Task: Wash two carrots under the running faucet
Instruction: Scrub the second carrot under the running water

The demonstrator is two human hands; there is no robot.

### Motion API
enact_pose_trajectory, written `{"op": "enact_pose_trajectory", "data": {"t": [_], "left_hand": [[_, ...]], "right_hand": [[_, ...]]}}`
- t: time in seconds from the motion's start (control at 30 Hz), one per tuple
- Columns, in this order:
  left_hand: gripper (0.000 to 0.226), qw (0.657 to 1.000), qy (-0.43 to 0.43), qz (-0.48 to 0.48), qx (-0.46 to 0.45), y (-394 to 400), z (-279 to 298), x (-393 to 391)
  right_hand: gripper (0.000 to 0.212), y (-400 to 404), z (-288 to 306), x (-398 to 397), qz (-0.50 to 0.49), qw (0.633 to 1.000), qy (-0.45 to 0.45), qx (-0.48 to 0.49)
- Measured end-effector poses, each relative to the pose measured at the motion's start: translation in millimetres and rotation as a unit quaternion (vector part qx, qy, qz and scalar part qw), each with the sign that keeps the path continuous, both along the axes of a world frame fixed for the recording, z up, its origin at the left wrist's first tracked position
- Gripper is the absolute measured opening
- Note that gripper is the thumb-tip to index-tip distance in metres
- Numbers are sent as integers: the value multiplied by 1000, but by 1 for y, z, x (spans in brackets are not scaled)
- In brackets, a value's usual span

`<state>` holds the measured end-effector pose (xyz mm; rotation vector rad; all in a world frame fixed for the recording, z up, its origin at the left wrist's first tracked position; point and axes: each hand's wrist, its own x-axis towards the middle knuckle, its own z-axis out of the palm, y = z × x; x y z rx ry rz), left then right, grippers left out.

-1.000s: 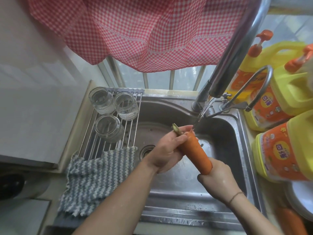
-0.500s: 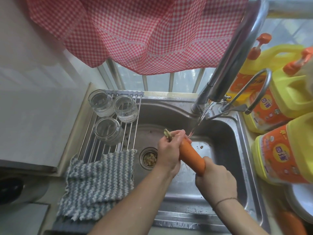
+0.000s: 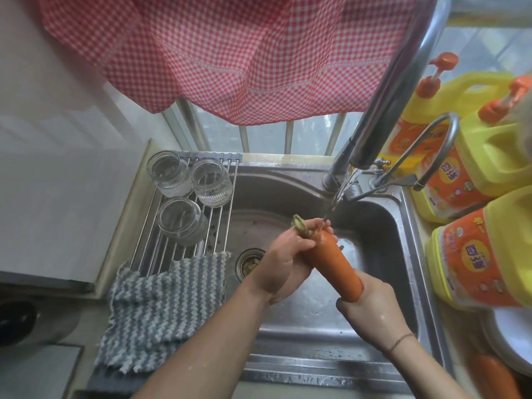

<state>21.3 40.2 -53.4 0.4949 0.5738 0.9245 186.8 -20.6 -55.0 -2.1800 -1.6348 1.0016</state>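
An orange carrot (image 3: pixel 335 264) with a green stub end is held tilted over the steel sink (image 3: pixel 383 223). My left hand (image 3: pixel 283 262) wraps its upper end near the stub. My right hand (image 3: pixel 367 309) grips its lower tip. Water runs from the chrome faucet (image 3: pixel 385 110) and lands on the carrot's top and my left fingers. A second carrot (image 3: pixel 495 375) lies on the counter at the bottom right, partly cut off by the frame.
A wire rack (image 3: pixel 161 246) over the sink's left side holds three upturned glasses (image 3: pixel 211 181) and a striped grey cloth (image 3: pixel 161 303). Yellow detergent jugs (image 3: pixel 483 254) crowd the right counter beside a white dish (image 3: pixel 509 338). A red checked curtain (image 3: pixel 230 53) hangs above. The drain strainer (image 3: pixel 249 262) holds scraps.
My left hand slid down the carrot and back up to its top end. The right hand keeps its grip on the tip under the stream.
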Motion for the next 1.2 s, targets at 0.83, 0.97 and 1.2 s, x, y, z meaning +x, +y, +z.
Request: {"op": "enact_pose_trajectory", "data": {"t": [0.83, 0.97, 1.2], "left_hand": [[12, 991, 87, 35, -98, 17, 14, 17], [17, 992, 46, 35, -112, 15, 14, 15], [9, 991, 67, 27, -115, 17, 13, 15]], "right_hand": [[7, 3, 7, -3, 20, 996, -89, 11], [9, 2, 6, -3, 14, 997, -71, 7], [7, 0, 5, -4, 5, 998, -70, -1]]}}
